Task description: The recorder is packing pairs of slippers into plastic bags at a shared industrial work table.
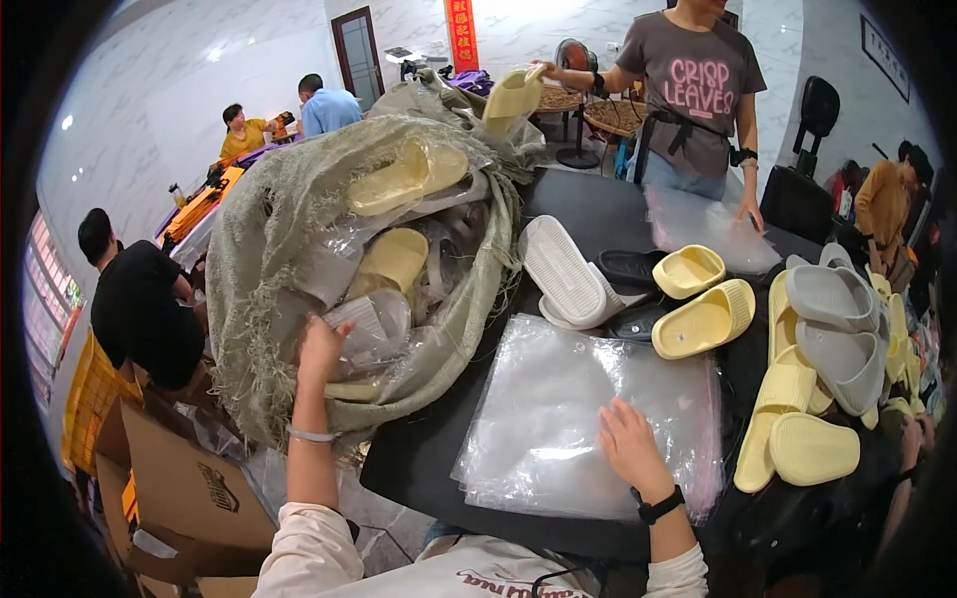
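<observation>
My left hand [321, 344] reaches into a wide woven sack [254, 249] at the left, its fingers apart against bagged slippers. Beside it lies a pale grey slipper [377, 321] in clear plastic. Yellow slippers [391, 261] in clear bags fill more of the sack. My right hand [633, 448] rests open, fingers spread, on a stack of clear plastic bags [538, 409] on the black table. Just beyond the stack are a pale grey pair of slippers [563, 269], a yellow pair [706, 317] and a dark pair [630, 267], partly covered.
Yellow and grey slippers [837, 349] are piled on the table's right side. Across the table a person [688, 90] holds a yellow slipper [513, 98] over the sack, other hand on clear bags [703, 224]. A cardboard box [189, 488] stands lower left. Other people work behind.
</observation>
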A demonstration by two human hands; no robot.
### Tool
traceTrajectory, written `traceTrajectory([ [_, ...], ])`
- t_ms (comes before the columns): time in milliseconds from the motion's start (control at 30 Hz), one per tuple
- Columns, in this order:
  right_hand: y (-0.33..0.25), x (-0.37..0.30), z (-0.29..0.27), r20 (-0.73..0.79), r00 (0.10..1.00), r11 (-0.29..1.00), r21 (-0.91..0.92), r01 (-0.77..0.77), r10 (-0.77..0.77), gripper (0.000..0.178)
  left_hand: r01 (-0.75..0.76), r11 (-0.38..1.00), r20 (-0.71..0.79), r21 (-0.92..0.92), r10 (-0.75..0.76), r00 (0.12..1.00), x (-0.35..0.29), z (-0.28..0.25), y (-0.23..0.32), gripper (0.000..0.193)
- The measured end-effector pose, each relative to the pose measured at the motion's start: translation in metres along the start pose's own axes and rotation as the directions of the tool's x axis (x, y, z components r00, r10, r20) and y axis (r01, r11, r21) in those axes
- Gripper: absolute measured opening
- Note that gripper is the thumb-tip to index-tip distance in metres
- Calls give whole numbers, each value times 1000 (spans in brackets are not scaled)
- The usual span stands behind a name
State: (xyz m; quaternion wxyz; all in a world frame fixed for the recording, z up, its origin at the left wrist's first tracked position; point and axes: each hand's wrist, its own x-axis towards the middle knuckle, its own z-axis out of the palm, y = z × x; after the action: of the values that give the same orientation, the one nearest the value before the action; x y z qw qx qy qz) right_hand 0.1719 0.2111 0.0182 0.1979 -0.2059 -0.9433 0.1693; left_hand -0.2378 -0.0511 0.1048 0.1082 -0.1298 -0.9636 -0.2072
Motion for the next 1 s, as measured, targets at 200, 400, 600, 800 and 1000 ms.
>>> traceTrajectory([
  [200, 0, 0, 2, -13, 1000, 1000, -23, 0, 0, 37, -82, 971, 21, -226, 89, 996, 32, 15, -37, 53],
  [400, 14, -6, 13, -26, 1000, 998, -70, -3, 1, 37, 0, 190, 36, -982, 185, 982, 27, -31, 24, 28],
  [600, 7, -3, 18, -17, 1000, 997, -75, 10, -11, 37, 153, -372, -54, -916, 489, 870, -18, -107, 91, 26],
  [800, 15, -3, 18, -23, 1000, 997, -74, 16, -18, 40, 394, -602, -41, -694, 580, 814, -101, -119, 166, 27],
  [1000, 26, -2, 32, 88, 996, 996, 88, -25, 17, 45, 534, -473, 253, -700, 535, 806, -190, -114, 224, 18],
])
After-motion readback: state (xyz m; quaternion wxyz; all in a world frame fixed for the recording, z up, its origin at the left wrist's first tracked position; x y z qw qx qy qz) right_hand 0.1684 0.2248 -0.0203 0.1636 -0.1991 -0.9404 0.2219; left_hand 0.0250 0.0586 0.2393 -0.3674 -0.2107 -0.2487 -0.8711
